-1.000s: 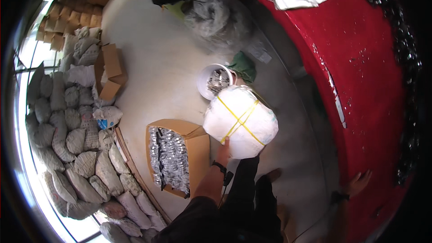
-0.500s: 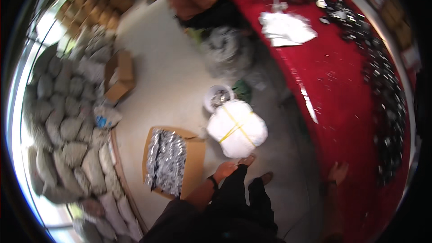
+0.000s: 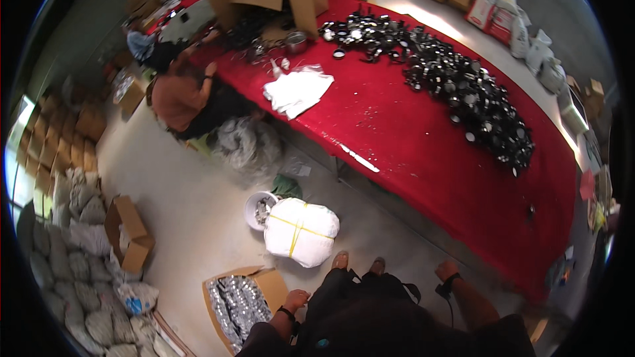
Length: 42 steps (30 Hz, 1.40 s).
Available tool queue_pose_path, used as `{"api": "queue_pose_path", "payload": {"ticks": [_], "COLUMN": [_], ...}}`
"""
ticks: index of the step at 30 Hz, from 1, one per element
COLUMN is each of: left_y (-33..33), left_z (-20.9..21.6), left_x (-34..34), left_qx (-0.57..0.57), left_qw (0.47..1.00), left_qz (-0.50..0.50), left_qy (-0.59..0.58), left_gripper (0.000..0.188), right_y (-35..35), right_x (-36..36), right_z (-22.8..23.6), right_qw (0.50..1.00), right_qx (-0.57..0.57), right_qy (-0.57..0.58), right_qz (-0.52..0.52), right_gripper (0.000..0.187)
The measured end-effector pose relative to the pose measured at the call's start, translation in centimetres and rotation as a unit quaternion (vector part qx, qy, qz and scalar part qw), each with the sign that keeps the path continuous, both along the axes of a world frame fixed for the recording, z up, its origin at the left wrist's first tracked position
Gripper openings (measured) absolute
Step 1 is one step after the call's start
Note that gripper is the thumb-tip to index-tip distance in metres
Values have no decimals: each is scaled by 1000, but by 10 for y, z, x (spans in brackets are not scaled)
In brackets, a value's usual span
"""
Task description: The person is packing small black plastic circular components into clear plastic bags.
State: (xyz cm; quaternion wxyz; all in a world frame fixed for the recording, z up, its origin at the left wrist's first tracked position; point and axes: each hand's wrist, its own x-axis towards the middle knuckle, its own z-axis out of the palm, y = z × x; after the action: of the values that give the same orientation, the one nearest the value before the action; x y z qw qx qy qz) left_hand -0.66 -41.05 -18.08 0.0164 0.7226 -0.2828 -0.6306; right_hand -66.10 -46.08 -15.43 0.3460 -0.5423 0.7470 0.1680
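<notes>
My left hand (image 3: pixel 297 299) hangs low beside the open cardboard box (image 3: pixel 270 287), apart from it, with its fingers loosely bent and nothing seen in it. Silvery, shiny packed pieces (image 3: pixel 236 307) fill that box. On the other side, my right hand (image 3: pixel 447 270) is held out near the edge of the red-covered table (image 3: pixel 423 178); its fingers are slack, and no object shows in them. Ahead of my feet a white wrapped bundle (image 3: pixel 301 238), crossed by yellow straps, rests on the floor. A white bucket (image 3: pixel 253 213) holding small metallic parts stands against it.
Black, shiny parts (image 3: pixel 456 86) lie heaped along the table's far side. White cloth or sheeting (image 3: pixel 297 90) is at its near edge, where a person (image 3: pixel 178 99) sits. Grey sacks (image 3: pixel 66 277) pile up at the left, near another carton (image 3: pixel 127 235).
My view has swung to the right and takes in more of the table. My right hand has come closer to my body; the left stays low near the box.
</notes>
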Motion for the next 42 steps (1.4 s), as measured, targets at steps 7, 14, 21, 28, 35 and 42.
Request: {"api": "queue_pose_path", "payload": {"ticks": [7,14,21,28,35,42], "left_y": [-99,-236,-332,-379,-492,-647], "left_z": [-11,-24,20,48,85,49], "left_x": [31,-20,-117,-155,-198,-252], "left_qx": [-9,-66,-93,-138,-318,-341], "left_qw": [999,997,995,989,899,890], "left_qz": [46,36,31,-41,-289,-302], "left_qy": [1,-18,12,-29,-87,-4], "left_gripper": [24,28,33,36,40,38], "right_y": [186,156,-43,-162,-155,-142], "right_x": [-26,-12,-43,-124,-172,-183], "right_z": [-40,-6,1,20,30,65], "right_qw": [984,991,832,822,718,738], "right_qx": [134,62,-72,-210,-185,-225], "right_qy": [20,-85,-284,-238,-238,-70], "right_qz": [114,-82,-471,-473,-628,-633], "right_gripper": [37,27,17,12,13,28]}}
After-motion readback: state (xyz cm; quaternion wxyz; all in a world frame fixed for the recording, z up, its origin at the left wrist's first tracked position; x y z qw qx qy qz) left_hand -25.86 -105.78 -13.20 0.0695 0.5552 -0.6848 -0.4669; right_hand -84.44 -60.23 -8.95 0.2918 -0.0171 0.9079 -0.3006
